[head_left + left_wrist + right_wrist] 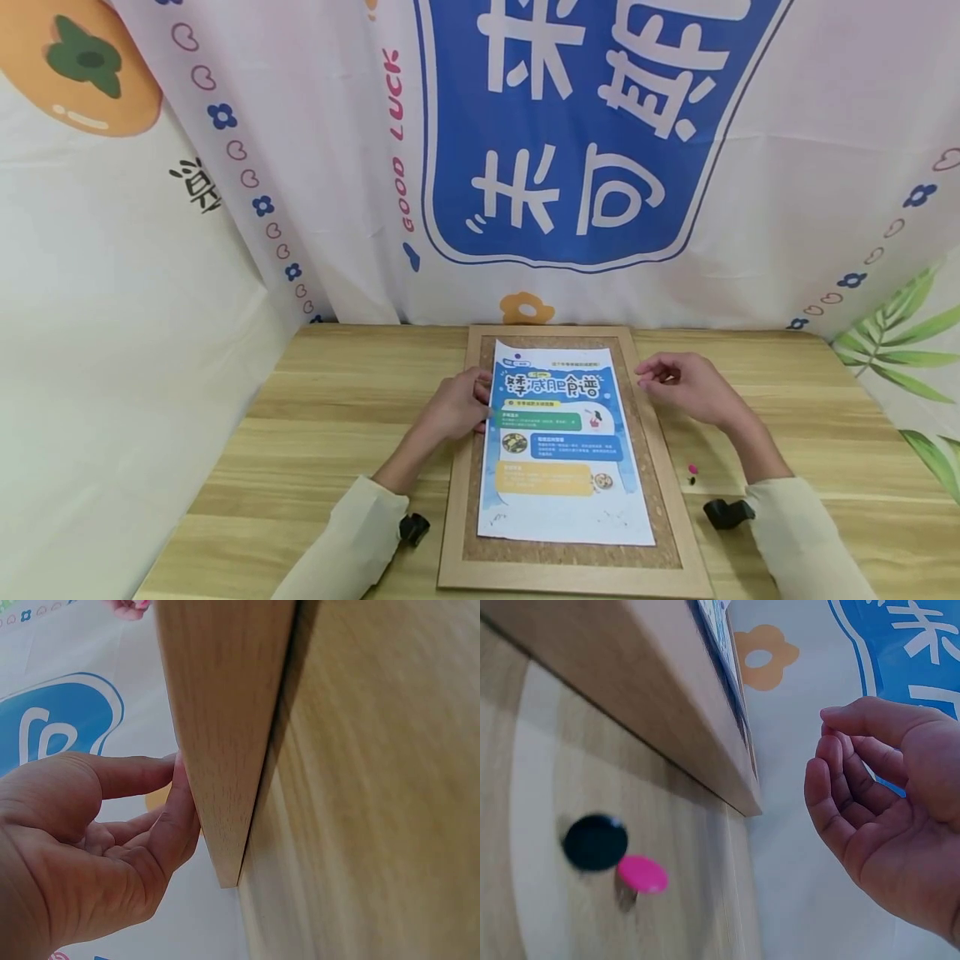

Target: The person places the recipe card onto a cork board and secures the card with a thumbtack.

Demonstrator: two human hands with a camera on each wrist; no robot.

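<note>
1. Here was the line that counted: the printed poster (pixel 558 450) lay on the corkboard (pixel 570 554) between both hands, its long axis running away from the person, towards the patterned curtain (pixel 352 208).
2. The left hand (pixel 459 406) was the nearer one, right there at the poster's left edge, beside the wooden frame (pixel 615 579)! Thumb and fingertips bent in close; whether they pinched paper or merely touched, I couldn't tell.
3. Across the way, the right hand (pixel 686 387) hung just beyond the poster's right edge, fingers curled, thumb tip near the forefinger. Anything between those tips? Couldn't tell.
4. Far left corner of the sheet: one small, dark, round pin head (pixel 517 356).
5. What surfaces! Thin paper, grainy brown cork, and a pale, square-edged frame with fine straight grain.
6. Out right of the frame, a pink pin (pixel 643 874) and a dark pin (pixel 596 842), both disc-headed, lay side by side on the streaky wood-grain table (pixel 337 417).
</note>
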